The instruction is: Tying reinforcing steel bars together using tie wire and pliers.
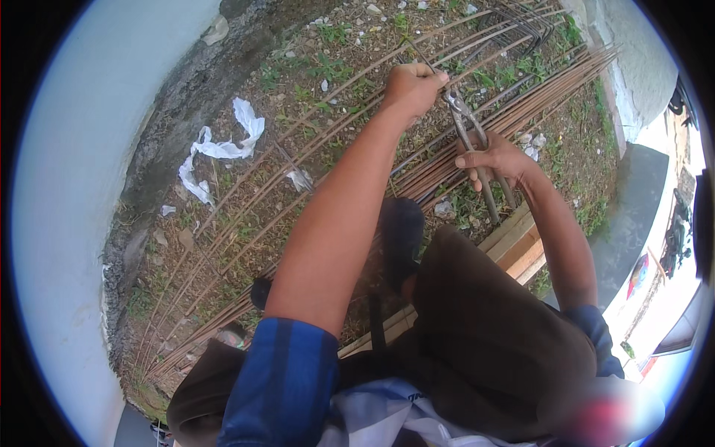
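Between the fingertips of my left hand (412, 92) is a thin dark steel rod (422, 55), bent at its far end. Long, thin reinforcing bars (341, 120) pass beneath that hand. My right hand (494, 159) is wrapped around the handles of metal pincers (469, 125). The jaws of the pincers point up toward my left fingertips, beside a bar; whether they touch it I cannot tell. Below the pincers runs a bundle of rusty steel bars (536, 106), lying diagonally over the ground.
Bent steel stirrups (525, 25) gather at the bars' far end. A wooden beam (511, 240) lies under my right forearm. White crumpled scrap (223, 148) rests on the weedy soil. A pale wall (84, 167) borders the left; concrete (631, 195) stands at right.
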Demonstrator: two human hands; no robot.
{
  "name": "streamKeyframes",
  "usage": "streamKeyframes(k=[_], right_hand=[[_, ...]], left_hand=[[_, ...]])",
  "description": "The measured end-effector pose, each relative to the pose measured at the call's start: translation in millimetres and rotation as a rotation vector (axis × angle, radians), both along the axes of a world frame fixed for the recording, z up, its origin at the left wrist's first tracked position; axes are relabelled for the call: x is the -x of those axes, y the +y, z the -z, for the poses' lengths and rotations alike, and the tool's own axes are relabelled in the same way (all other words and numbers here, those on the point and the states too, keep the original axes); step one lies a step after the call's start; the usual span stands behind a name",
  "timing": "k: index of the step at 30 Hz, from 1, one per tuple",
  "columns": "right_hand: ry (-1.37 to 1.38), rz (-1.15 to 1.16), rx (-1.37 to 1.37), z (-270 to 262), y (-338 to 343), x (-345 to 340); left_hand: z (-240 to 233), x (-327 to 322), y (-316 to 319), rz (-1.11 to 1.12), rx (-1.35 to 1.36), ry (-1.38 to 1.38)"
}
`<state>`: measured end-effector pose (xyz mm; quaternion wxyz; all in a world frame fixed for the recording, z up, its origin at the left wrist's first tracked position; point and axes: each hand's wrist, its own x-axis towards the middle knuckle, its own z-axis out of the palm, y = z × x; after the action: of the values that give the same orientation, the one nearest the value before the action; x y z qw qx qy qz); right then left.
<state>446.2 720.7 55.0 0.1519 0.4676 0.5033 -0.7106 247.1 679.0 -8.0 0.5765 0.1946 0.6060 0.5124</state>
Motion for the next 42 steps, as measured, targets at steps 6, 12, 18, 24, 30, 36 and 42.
streamKeyframes(k=[6,12,18,24,30,36,42], right_hand=[[-0.118,-0.554,-1.585,-11,-8,-13],[-0.086,0.051,-0.039,-15,-2,-5],[-0.072,-0.18,-0.198,-37,14,-8],[-0.28,-0.866,-1.619,-52,16,-16],[-0.353,-0.971,-1.619,-30,65,-18],[-0.265,-1.015,-1.663,-28,78,-11],[-0.299,-0.324,-0.19,-21,33,-15]], left_hand=[[4,2,-1,-0.033,0.055,0.112],[11,-1,1,-0.067,-0.015,0.109],[-1,-3,0,-0.032,0.032,0.093],[5,1,-1,-0.038,0.035,0.157],[11,1,1,0.026,0.03,0.299],[11,7,0,0.06,0.056,0.342],[12,6,-2,0.029,0.036,0.348]])
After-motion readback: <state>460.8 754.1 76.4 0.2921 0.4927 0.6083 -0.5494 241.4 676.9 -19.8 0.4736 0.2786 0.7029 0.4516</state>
